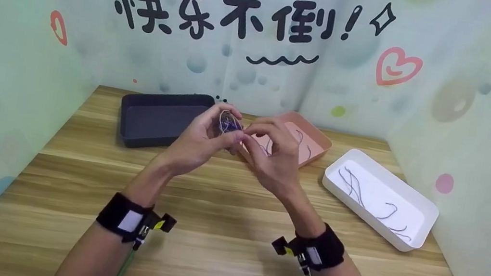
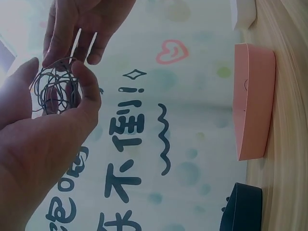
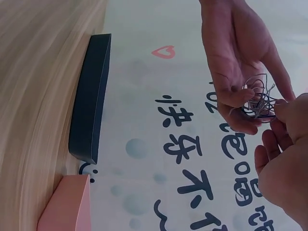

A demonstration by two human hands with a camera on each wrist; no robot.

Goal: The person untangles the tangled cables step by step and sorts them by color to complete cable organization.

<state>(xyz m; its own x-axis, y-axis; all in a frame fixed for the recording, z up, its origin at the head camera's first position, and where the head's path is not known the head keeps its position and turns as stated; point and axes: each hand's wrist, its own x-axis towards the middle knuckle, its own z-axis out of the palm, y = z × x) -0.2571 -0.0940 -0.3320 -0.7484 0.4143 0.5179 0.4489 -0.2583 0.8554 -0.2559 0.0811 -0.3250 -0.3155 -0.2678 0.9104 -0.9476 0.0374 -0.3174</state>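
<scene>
A loose, tangled ball of thin wires [image 1: 229,125], with dark, bluish and pale strands, is held up in the air between the two hands. My left hand [image 1: 196,143] grips the ball between thumb and fingers. In the left wrist view the wire ball [image 2: 54,91] shows loops sticking out around the thumb. My right hand [image 1: 279,157] pinches at the ball's right side with thumb and forefinger. Seen from the right wrist, the tangle [image 3: 260,103] lies against the left fingers; which strand the right fingertips pinch is too small to tell.
Behind the hands, a dark tray [image 1: 148,118] stands at the left and a pink tray [image 1: 321,138] with a few thin wires [image 1: 309,152] in the middle. A white tray [image 1: 376,189] at the right holds several separate wires [image 1: 354,188]. Printed cloth walls [image 1: 466,156] enclose the wooden table [image 1: 219,251].
</scene>
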